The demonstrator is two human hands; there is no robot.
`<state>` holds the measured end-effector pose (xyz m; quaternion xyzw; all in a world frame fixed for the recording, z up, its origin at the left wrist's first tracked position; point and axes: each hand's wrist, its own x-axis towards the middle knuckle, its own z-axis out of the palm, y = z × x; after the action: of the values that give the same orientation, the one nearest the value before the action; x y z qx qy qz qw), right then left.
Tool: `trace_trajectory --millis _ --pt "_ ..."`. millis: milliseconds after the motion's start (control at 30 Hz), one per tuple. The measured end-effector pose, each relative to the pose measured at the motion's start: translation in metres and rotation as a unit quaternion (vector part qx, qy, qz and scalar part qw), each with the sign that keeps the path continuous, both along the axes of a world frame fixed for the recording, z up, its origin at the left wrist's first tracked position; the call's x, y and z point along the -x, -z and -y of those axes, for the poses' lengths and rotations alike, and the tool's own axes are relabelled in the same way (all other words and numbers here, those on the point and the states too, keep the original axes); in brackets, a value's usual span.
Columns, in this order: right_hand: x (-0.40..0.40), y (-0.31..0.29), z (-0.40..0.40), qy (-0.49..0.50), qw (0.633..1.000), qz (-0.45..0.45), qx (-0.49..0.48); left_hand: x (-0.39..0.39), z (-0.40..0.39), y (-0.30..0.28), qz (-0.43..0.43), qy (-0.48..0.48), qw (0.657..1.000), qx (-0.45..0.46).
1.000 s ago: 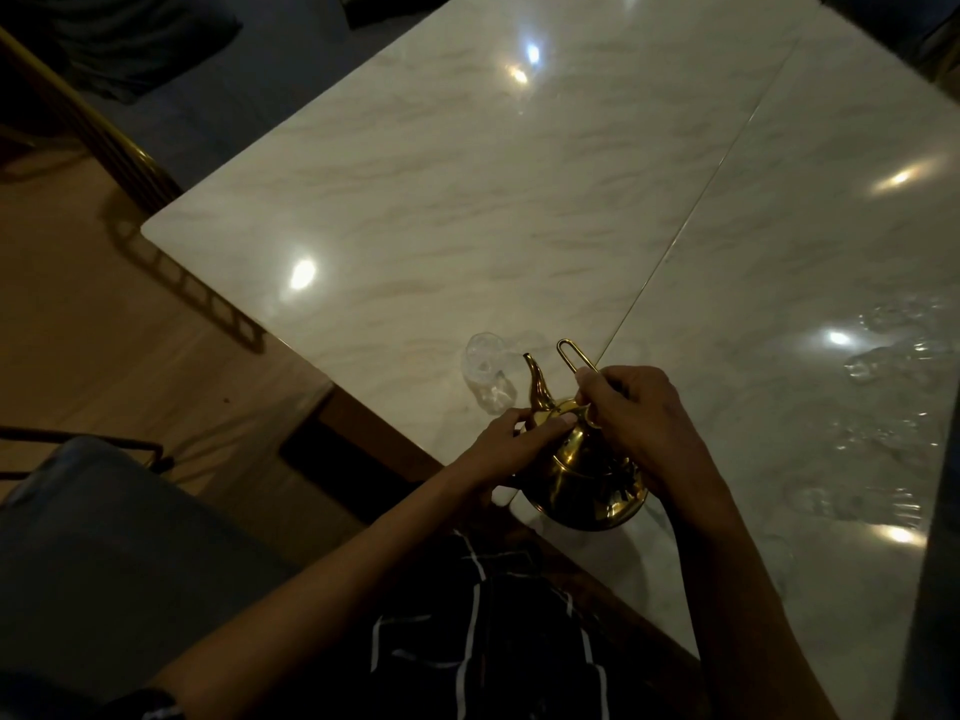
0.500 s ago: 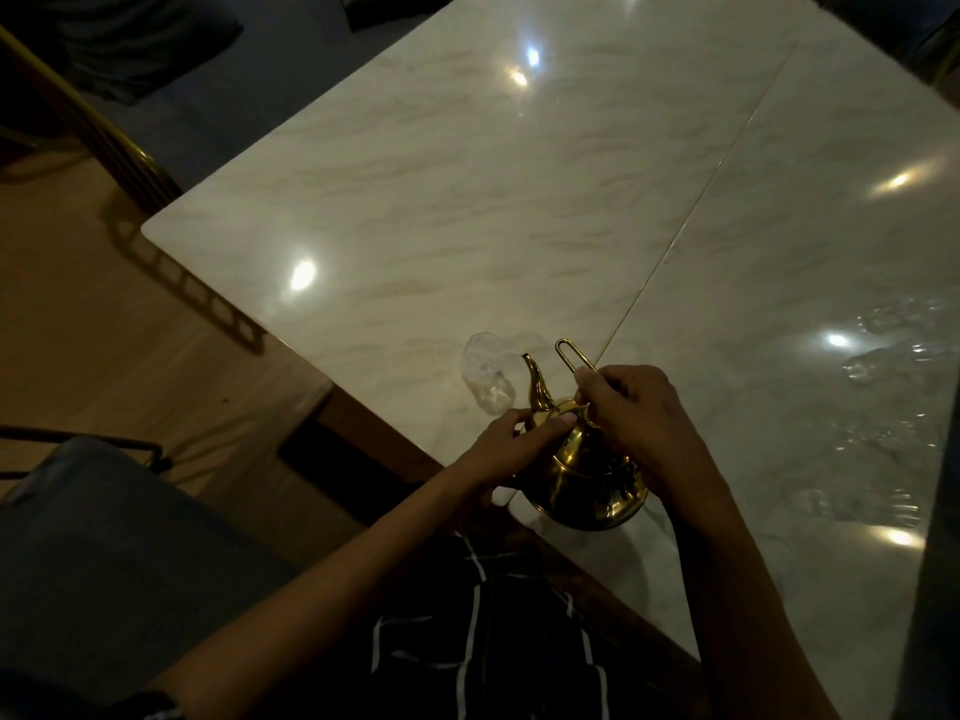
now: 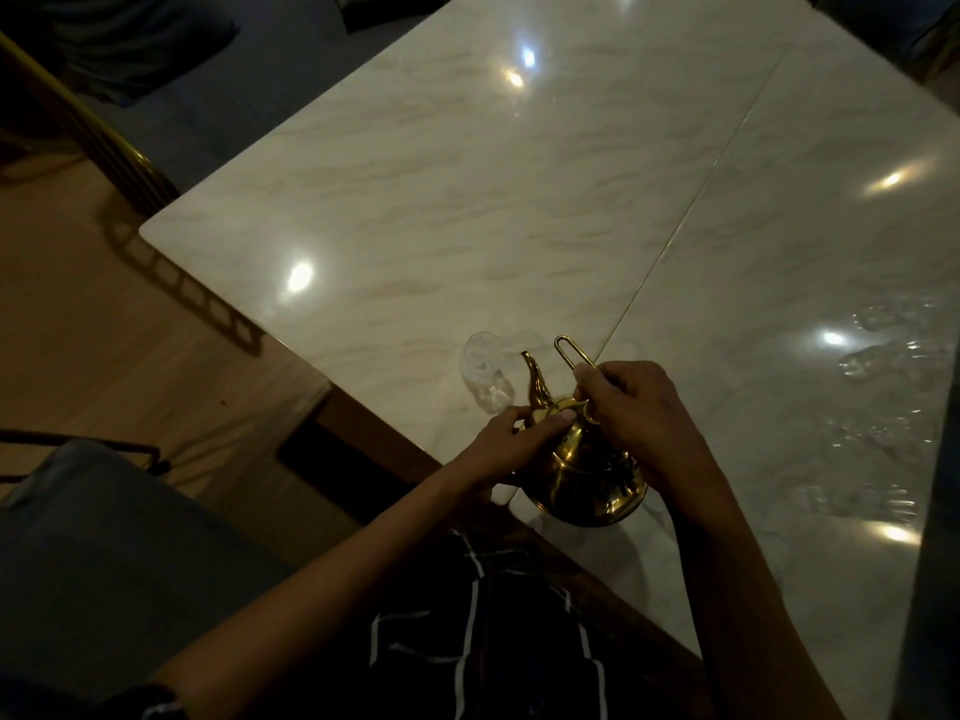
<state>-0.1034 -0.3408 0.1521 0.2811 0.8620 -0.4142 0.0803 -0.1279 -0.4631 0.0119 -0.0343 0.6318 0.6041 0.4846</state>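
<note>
A shiny gold teapot (image 3: 582,480) stands on the white marble table (image 3: 467,200) near its front edge, spout pointing away from me. My right hand (image 3: 639,407) grips its wire loop handle, whose top sticks out above my fingers. My left hand (image 3: 511,439) lies against the pot's top by the base of the spout, fingertips on the lid area; whether it pinches the lid is unclear. A small clear glass (image 3: 483,374) stands just left of the spout, apart from both hands.
Several clear glasses (image 3: 893,350) stand at the table's right side. A grey chair seat (image 3: 104,537) is at my lower left, and a gold-framed chair (image 3: 119,158) stands by the table's left corner. Wooden floor lies to the left.
</note>
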Motion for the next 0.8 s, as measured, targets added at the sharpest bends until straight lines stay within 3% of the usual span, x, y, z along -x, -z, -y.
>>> trace_trajectory --millis 800 --pt "0.004 -0.001 0.000 -0.002 1.000 -0.001 -0.010 0.006 0.002 -0.008 0.005 0.014 1.000 -0.002"
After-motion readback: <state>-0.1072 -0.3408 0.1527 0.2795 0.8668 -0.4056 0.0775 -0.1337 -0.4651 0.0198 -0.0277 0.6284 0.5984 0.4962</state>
